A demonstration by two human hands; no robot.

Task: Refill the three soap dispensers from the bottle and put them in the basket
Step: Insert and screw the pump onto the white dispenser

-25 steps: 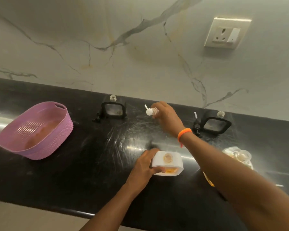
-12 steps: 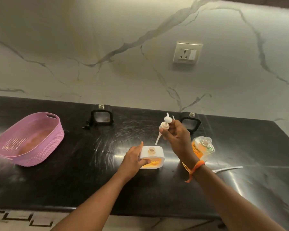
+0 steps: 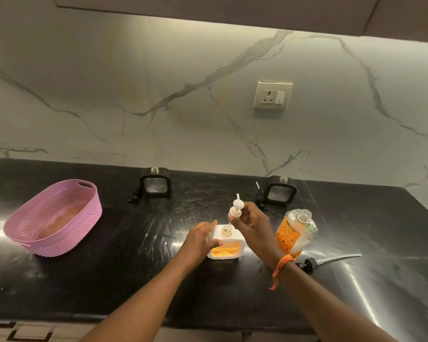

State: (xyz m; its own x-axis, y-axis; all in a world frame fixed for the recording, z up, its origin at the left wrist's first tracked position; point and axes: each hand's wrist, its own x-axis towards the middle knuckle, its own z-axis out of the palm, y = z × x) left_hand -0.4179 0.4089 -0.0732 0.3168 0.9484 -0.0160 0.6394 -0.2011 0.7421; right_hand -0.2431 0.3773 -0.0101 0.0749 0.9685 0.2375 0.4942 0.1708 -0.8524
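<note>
In the head view a glossy black stone tabletop (image 3: 109, 280), scuffed with pale scratches, runs across the lower half of the frame under a white marble wall (image 3: 134, 95) with grey and yellowish veins. At lower centre stands a white dispenser (image 3: 226, 249), a rounded square block with an orange honeycomb window and a clear threaded neck on top. The left hand (image 3: 200, 239) holds its left side, thumb on the front and fingers curled behind it. The right hand (image 3: 251, 224) pinches a white pump (image 3: 235, 209) just above that neck, its fingers clamped on the collar; the thin tube reaches down to the opening, and how deep it goes is hard to tell. An orange band (image 3: 281, 266) circles the right wrist.

Just right of the hands stands a clear plastic soap bottle (image 3: 294, 233) with an orange label and open neck, its base hidden by the wrist. A black pump (image 3: 326, 260) with a clear tube lies on the tabletop at its right.

At centre, against the wall, two black dispensers (image 3: 155, 185) (image 3: 279, 192) stand uncapped, each with a small dark pump lying beside it, too small to make out.

A pink woven-pattern plastic basket (image 3: 67, 239) sits at left. A cream wall socket (image 3: 272, 95) is at upper right.
</note>
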